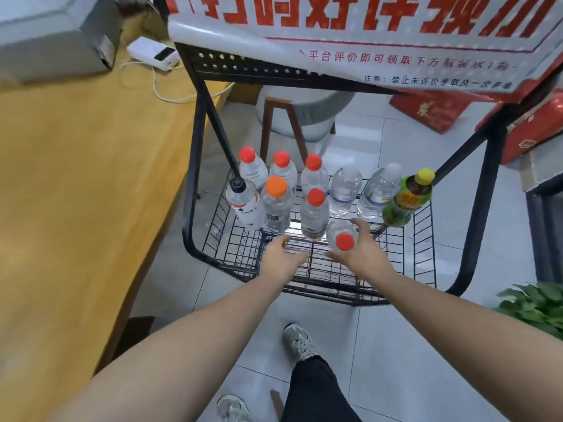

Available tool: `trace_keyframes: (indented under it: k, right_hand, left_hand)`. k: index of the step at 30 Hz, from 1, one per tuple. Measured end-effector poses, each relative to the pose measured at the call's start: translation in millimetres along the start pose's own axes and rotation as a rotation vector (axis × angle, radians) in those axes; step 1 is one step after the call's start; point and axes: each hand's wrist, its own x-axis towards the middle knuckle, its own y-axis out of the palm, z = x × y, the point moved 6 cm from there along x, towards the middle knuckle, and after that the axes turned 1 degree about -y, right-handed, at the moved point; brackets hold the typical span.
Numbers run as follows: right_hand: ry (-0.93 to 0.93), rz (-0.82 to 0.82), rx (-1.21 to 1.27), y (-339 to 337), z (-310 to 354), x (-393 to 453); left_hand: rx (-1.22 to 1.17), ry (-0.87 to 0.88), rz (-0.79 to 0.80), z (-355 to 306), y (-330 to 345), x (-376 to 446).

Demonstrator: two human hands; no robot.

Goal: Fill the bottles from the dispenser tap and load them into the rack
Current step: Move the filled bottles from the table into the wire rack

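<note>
Risk first, as I called it: my right-hand fingers (359,229) were curled round the red-capped bottle (341,237), which leaned toward me, not upright, just above the wire floor of the rack (423,239). If I had let go with it tilted like that, my guess was it would topple onto the mesh or knock the red-capped neighbour (313,214) standing right beside it, and that one could take the orange-capped bottle (275,205) with it. The wire floor gave a narrow base little to sit on.

The right hand (362,254) gripped the bottle from its right flank, thumb side low, fingers wrapped round the shoulder. The left hand (281,254) was loose, fingers relaxed and slightly spread, holding nothing; it hovered over the rack's front mesh to the left of the held bottle. Whether it touched the wire, I could not tell.

Further out from that held bottle: behind it stood two clear bottles without coloured caps, a green tea bottle (406,199) with a yellow cap to the back right, three more red caps in the back row, and a black-capped one (243,202) far left. Left of the rack ran the yellow desk (76,193).
</note>
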Motion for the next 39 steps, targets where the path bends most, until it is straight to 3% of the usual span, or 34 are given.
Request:
trace_keyframes:
  k: [6, 22, 39]
  right_hand:
    - [-0.069, -0.126, 0.083, -17.1, 21.6, 8.2]
    - [-0.107, -0.111, -0.006, -15.5, 39.1, 31.3]
    - [0.105, -0.125, 0.015, -14.6, 18.4, 7.5]
  left_hand:
    - [0.075, 0.105, 0.034, 7.3, -27.6, -18.9]
    - [0.102, 0.125, 0.109, -24.0, -2.8, -13.3]
    - [0.101, 0.173, 0.149, -24.8, -7.3, -14.3]
